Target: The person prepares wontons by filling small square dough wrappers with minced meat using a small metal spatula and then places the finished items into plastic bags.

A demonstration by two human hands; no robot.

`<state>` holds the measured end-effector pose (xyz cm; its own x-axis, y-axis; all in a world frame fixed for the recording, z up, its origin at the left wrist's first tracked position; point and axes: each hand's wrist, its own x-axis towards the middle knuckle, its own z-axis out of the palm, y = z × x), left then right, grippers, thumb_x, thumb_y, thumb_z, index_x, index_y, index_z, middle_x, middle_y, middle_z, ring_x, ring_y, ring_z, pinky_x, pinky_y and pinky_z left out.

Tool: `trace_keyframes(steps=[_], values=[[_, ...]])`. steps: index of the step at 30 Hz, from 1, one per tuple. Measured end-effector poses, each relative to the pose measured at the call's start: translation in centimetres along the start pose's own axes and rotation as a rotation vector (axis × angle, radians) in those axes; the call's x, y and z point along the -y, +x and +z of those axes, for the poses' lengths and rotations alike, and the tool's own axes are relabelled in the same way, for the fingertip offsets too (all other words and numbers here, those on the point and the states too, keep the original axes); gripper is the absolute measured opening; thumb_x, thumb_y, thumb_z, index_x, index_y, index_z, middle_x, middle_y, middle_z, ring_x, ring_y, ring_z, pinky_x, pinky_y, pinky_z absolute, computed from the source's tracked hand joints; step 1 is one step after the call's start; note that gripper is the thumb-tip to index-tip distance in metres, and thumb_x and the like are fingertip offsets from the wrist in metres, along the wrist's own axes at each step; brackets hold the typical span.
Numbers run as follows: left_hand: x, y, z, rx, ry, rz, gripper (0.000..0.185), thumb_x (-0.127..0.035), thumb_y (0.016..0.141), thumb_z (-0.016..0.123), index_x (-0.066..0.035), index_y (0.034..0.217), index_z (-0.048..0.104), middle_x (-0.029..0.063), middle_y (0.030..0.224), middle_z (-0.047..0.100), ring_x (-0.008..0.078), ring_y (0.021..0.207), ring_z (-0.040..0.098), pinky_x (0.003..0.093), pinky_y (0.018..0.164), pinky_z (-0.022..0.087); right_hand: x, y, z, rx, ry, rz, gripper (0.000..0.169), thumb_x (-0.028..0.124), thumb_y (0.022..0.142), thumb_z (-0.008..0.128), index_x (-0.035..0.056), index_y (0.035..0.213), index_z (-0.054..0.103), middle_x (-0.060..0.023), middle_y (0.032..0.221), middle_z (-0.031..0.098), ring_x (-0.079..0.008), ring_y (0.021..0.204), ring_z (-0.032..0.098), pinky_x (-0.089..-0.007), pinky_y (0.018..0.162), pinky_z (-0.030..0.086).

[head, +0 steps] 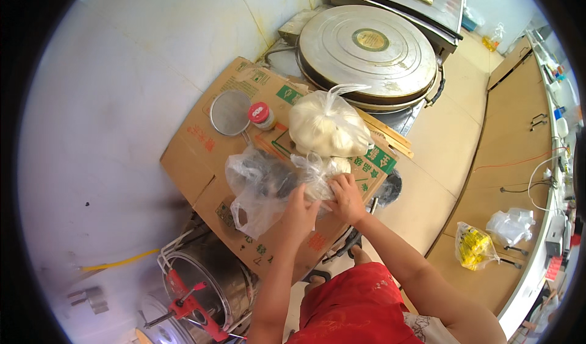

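A small clear plastic bag [315, 174] with something whitish inside sits on a flattened cardboard sheet [192, 161]. My right hand [346, 200] grips the bag's right side, fingers bent over it. At its near left side, my left hand [298, 218] has thumb and fingertips on the plastic; part of the grip is hidden. Just beyond stands a larger knotted clear bag [327, 126] full of pale, rounded lumps, apparently dough. To the left, a loose clear plastic bag [263, 184] with a dark patch showing through lies crumpled against my left hand.
A fine-mesh strainer [230, 113] and a red-lidded jar [262, 116] are on the cardboard. Behind it is a round griddle [366, 51], with wooden sticks [387, 136] alongside. A metal drum [215, 271] stands at lower left; cabinets [512, 129] line the right.
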<state>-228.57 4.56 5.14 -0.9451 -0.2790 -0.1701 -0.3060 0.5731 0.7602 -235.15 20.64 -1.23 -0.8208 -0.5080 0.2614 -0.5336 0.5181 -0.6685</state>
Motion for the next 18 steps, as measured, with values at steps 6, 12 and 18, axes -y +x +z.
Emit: trace_keyframes(steps=[6,12,18], values=[[2.7,4.5,2.5,-0.049,-0.250,-0.178,0.063,-0.019,0.077,0.078,-0.001,0.130,0.050,0.0170,0.117,0.058,0.0239,0.102,0.059,0.0348,0.082,0.050,-1.9,1.0,-2.8,0.001,0.187,0.010,0.046,0.009,0.070,0.075,0.0061,0.114,0.061,-0.0139,0.107,0.058,-0.0368,0.105,0.051,-0.0436,0.092,0.044],[-1.7,7.2,0.5,-0.011,0.161,0.055,0.032,-0.019,0.082,0.072,-0.003,0.107,0.061,0.0138,0.097,0.061,0.0272,0.079,0.062,0.0359,0.068,0.050,-0.6,4.8,-5.6,-0.014,0.248,0.045,0.035,0.005,0.077,0.068,0.0076,0.112,0.062,-0.0120,0.104,0.061,-0.0337,0.089,0.063,-0.0399,0.073,0.052],[-8.2,4.2,-3.5,0.080,0.447,0.249,0.018,-0.017,0.090,0.061,-0.001,0.083,0.058,0.0120,0.081,0.056,0.0347,0.073,0.058,0.0389,0.064,0.047,-2.4,6.9,-4.3,0.196,0.169,-0.024,0.010,0.011,0.084,0.060,0.0080,0.093,0.063,-0.0137,0.092,0.062,-0.0372,0.081,0.063,-0.0455,0.069,0.051]])
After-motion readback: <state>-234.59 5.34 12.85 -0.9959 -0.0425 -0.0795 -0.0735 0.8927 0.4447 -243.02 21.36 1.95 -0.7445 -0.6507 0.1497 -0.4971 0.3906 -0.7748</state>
